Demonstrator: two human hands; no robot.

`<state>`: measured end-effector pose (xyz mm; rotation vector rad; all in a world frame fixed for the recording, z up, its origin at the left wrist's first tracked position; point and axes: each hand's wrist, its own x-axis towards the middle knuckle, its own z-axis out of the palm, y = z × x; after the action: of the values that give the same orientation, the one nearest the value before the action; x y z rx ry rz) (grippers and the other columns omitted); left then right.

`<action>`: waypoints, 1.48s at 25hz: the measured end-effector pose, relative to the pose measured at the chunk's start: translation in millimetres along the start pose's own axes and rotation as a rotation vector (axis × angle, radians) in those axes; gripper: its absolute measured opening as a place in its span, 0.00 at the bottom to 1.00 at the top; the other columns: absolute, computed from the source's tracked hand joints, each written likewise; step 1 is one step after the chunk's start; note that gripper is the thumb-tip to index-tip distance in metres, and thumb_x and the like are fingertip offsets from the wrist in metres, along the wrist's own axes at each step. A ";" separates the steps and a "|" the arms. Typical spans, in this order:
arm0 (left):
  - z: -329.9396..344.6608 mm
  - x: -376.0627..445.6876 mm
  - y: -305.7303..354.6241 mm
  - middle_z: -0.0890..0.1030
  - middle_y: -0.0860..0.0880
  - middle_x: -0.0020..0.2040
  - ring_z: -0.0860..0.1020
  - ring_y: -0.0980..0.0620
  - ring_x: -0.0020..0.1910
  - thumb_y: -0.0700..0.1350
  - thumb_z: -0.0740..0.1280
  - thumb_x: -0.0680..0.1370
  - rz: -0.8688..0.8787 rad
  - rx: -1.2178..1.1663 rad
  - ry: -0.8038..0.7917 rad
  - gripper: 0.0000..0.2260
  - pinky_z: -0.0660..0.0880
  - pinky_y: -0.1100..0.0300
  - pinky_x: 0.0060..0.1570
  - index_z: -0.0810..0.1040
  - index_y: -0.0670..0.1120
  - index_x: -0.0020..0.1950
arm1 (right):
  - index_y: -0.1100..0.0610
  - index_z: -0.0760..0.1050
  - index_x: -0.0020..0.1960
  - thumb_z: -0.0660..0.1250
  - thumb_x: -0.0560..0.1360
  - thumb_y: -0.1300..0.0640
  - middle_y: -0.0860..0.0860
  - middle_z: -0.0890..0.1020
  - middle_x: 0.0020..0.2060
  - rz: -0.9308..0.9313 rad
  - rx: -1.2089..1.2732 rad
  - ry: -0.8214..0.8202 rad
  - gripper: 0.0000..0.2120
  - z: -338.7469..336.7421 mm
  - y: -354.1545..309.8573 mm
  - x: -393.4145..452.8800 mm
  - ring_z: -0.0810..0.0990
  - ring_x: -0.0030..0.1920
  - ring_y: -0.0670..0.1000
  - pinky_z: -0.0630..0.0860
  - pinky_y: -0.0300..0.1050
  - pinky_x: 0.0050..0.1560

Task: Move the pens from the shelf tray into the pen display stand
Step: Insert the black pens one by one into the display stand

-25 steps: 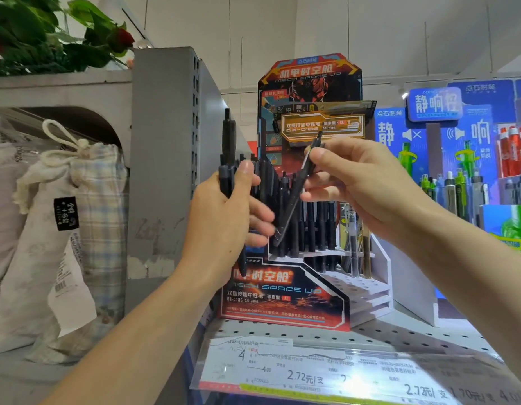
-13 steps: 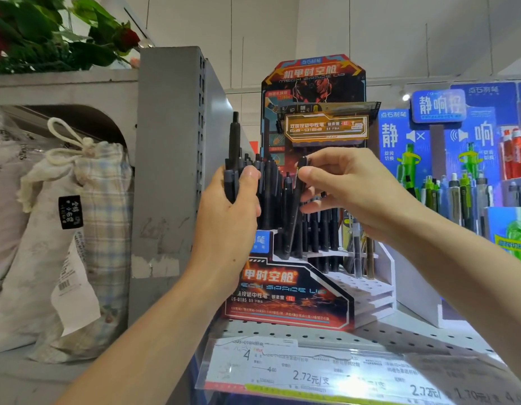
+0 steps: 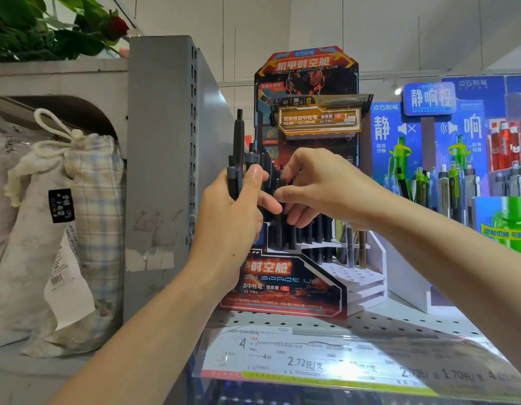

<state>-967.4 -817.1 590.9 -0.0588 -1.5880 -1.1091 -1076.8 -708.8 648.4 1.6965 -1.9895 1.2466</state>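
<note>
My left hand (image 3: 233,217) grips a bundle of black pens (image 3: 238,147) upright, just left of the pen display stand (image 3: 285,290). One pen sticks up above the rest. The stand is a red and orange printed card with white stepped tiers (image 3: 364,283). Several black pens (image 3: 314,233) stand in its upper rows. My right hand (image 3: 323,194) reaches in from the right, its fingertips among the pen tops between the bundle and the stand. Whether they pinch a pen is hidden. No shelf tray is in view.
A grey metal shelf upright (image 3: 160,171) stands just left of my left hand, with a drawstring cloth bag (image 3: 78,229) beyond it. A blue display with green and grey pens (image 3: 455,185) fills the right. The perforated shelf (image 3: 385,324) carries price labels (image 3: 306,361) along its front edge.
My right hand brought a slanted pen upright at the stand, then sank lower and shifted left toward the bundle. That pen is no longer apart from the others. My left hand kept its grip.
</note>
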 end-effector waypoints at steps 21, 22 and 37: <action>-2.3 -11.9 -5.8 0.82 0.48 0.31 0.77 0.52 0.24 0.55 0.61 0.83 -0.073 0.014 0.044 0.10 0.72 0.64 0.22 0.80 0.53 0.52 | 0.62 0.79 0.48 0.63 0.83 0.58 0.54 0.85 0.35 -0.107 0.566 0.319 0.09 -23.0 15.4 -13.6 0.84 0.33 0.50 0.84 0.43 0.36; -4.1 -12.9 -9.0 0.80 0.48 0.29 0.74 0.54 0.22 0.55 0.61 0.83 -0.089 0.015 0.058 0.12 0.69 0.65 0.21 0.80 0.51 0.51 | 0.61 0.78 0.48 0.63 0.83 0.59 0.54 0.85 0.35 -0.102 0.558 0.332 0.09 -22.2 17.9 -13.0 0.84 0.32 0.50 0.84 0.44 0.35; 4.0 -22.1 -7.6 0.72 0.50 0.29 0.66 0.57 0.23 0.58 0.62 0.82 -0.108 -0.044 -0.043 0.12 0.64 0.66 0.21 0.82 0.54 0.51 | 0.56 0.75 0.56 0.70 0.79 0.58 0.55 0.83 0.33 -0.153 0.168 0.209 0.07 -2.7 35.0 -7.3 0.84 0.32 0.54 0.85 0.54 0.37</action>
<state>-966.8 -807.6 569.2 -0.0262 -1.6211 -1.2341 -1107.0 -703.3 629.7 1.6770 -1.6453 1.5019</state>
